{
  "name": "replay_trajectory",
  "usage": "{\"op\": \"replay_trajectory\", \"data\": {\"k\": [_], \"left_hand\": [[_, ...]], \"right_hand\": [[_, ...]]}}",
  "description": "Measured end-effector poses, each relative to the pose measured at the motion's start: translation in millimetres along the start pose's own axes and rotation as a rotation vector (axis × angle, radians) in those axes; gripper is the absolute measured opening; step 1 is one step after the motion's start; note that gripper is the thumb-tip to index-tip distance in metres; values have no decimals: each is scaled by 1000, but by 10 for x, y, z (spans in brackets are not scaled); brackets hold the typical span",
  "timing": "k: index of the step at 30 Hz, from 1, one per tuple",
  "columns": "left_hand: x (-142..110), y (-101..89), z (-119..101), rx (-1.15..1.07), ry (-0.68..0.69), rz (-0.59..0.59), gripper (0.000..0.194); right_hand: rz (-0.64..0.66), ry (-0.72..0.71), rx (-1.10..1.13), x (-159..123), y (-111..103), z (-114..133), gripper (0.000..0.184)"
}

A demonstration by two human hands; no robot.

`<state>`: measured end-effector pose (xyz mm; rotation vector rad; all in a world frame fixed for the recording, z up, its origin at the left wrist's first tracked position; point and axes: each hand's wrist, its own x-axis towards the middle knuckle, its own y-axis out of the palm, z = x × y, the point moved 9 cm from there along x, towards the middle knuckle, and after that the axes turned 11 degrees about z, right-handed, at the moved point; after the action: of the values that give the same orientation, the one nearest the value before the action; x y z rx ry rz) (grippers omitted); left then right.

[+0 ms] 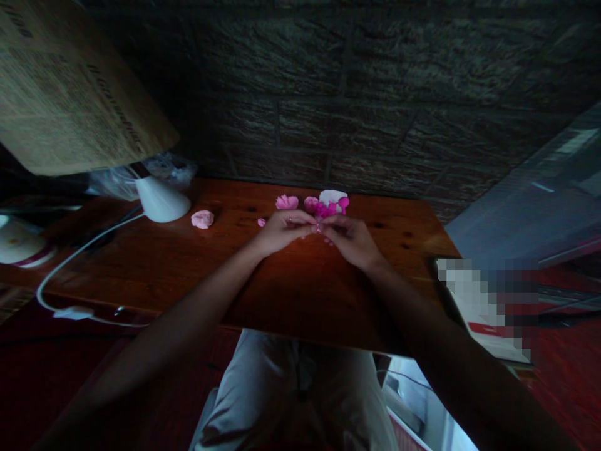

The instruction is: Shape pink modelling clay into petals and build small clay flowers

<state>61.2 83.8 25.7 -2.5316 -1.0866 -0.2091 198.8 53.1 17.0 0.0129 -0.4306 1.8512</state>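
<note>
My left hand (284, 232) and my right hand (351, 239) meet over the wooden table, fingertips pinched together on a small pink piece (318, 227). Fingers cover most of that piece, so its kind cannot be made out. Just beyond my hands lie a ruffled pink flower-like piece (287, 202), a rounder pink lump (310, 203) and bright magenta pieces (328, 210). A white piece (334, 195) sits behind the magenta ones. To the left of my left hand is a tiny pink bit (261, 222), and farther left a pale pink crumpled lump (203, 219).
A lamp with a printed shade (84, 100) and white base (163, 200) stands on the table (188, 263) at left. Its white cord (51, 269) hangs over the front edge. A cup (21, 244) is far left. Behind rises a dark stone wall (291, 88).
</note>
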Motion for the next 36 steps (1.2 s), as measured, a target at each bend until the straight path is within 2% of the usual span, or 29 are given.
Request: {"op": "replay_trajectory", "data": {"k": [12,22,36], "left_hand": [[-9,0,-21,7,-2,-18,19],[-8,-30,-6,-10,-28,-35,15],[-7,-16,12,-55,-26,-26,21]], "right_hand": [[17,-36,-138,-9,52,63,21],[-49,-18,-23,-6,-23,66,36],[-33,14,-10,-4,-1,4,38]]}}
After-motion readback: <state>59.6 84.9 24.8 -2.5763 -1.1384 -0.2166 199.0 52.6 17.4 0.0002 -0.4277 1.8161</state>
